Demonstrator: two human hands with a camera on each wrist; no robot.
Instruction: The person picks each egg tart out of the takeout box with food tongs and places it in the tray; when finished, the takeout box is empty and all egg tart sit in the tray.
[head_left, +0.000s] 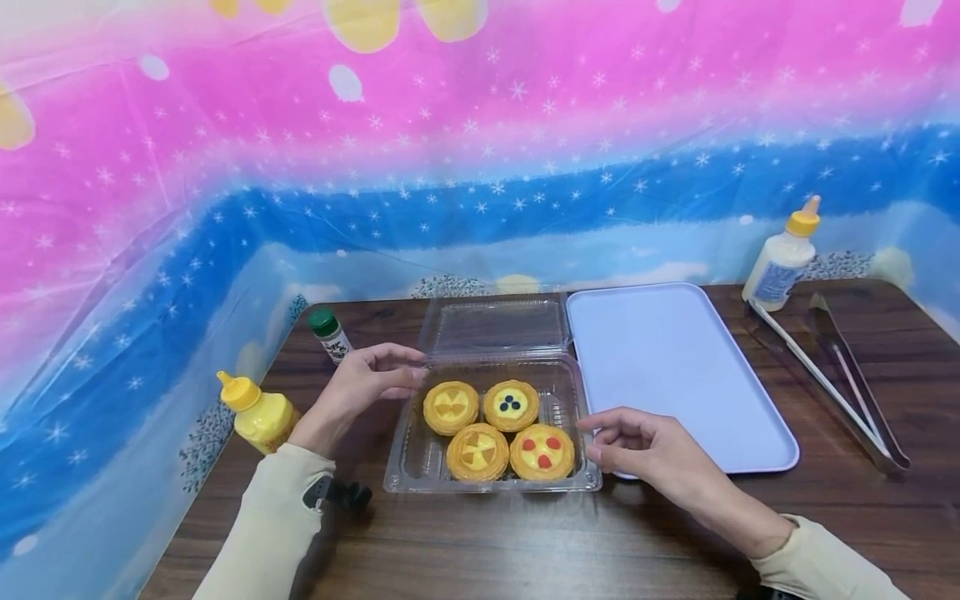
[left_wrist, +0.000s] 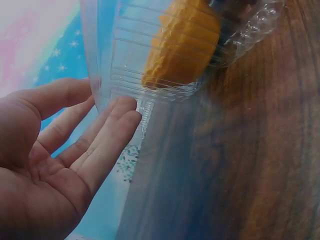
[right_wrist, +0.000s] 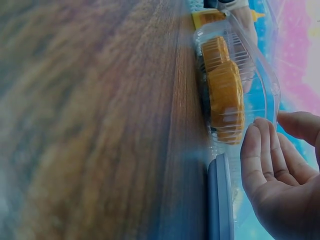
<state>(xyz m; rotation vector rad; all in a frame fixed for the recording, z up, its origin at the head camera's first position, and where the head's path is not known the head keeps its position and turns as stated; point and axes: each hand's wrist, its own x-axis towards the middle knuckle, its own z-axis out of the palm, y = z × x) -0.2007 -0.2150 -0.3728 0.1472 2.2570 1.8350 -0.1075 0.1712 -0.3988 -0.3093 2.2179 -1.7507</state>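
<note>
**Level hands at the rim of the tart container**

You have the clear container between both hands, on the surface in front of you. The left hand is at its left rim, the right hand at its right. Both hands' fingers are nearly straight and loosely parted from the thumbs, near the outer walls; how firmly they touch, you cannot tell from here.

If you mean to shift or steady it, support both sides under the rim and press evenly; thin walls like these would probably buckle under a hard pinch. Keep it level, or the tarts may slide. Mind the right edge, where the pale tray lies just beside it, and the folded-back lid, which could drag.

The container looks like glossy, flexible plastic, its walls ribbed and its corners rounded. Inside sit four round tarts with crimped golden rims: two with wedge-shaped pieces, one with dark-blue pieces and one with red pieces. The tray is smooth and matte with a low raised lip; the surface has dark wood grain.
</note>
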